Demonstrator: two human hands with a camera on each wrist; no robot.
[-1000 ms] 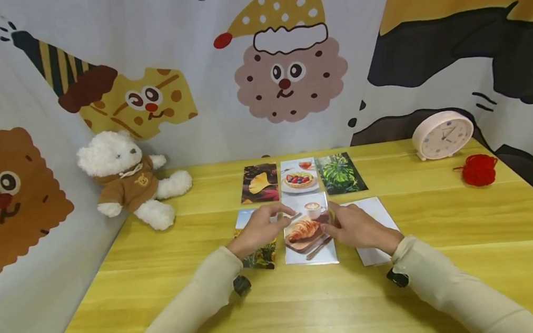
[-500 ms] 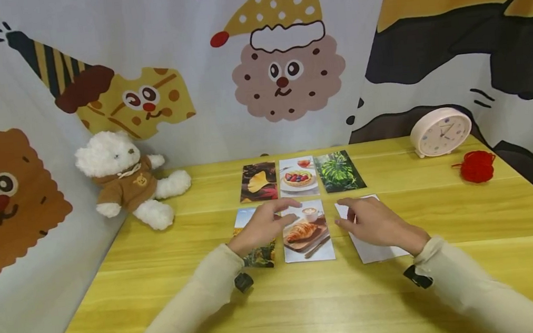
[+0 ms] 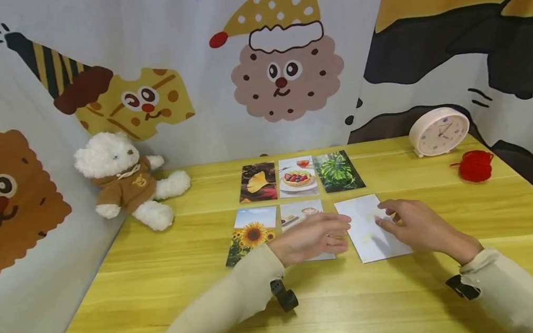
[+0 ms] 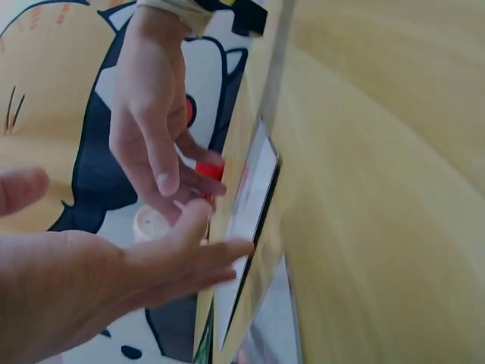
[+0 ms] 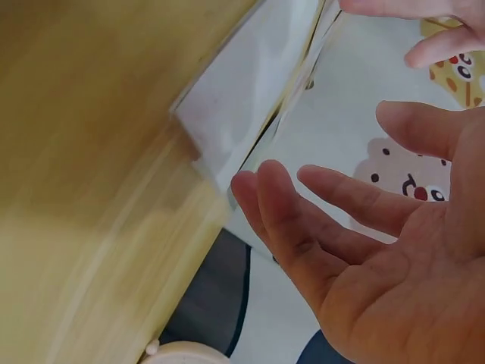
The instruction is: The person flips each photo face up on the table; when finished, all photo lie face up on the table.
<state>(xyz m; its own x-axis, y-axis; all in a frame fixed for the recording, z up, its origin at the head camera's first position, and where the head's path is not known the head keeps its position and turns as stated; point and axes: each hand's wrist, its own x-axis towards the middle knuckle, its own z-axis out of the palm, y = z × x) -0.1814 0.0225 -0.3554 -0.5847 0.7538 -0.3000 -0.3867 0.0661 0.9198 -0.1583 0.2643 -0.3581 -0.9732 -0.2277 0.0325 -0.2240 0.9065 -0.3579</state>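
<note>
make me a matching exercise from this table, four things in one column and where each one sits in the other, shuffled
Things:
1. teddy bear
2. clock
3. red yarn
4. sunflower photo

Places:
a. front row of photos, left end
b. far right, against the backdrop
c. left side, leaning on the backdrop
d. right side, just in front of the clock

Pairs: 1-c, 2-b, 3-d, 4-a

Yellow wooden table (image 3: 162, 281) bearing six photo cards (image 3: 298, 177), teddy bear (image 3: 125, 179), pink clock (image 3: 438, 131), red yarn (image 3: 476, 165).
</note>
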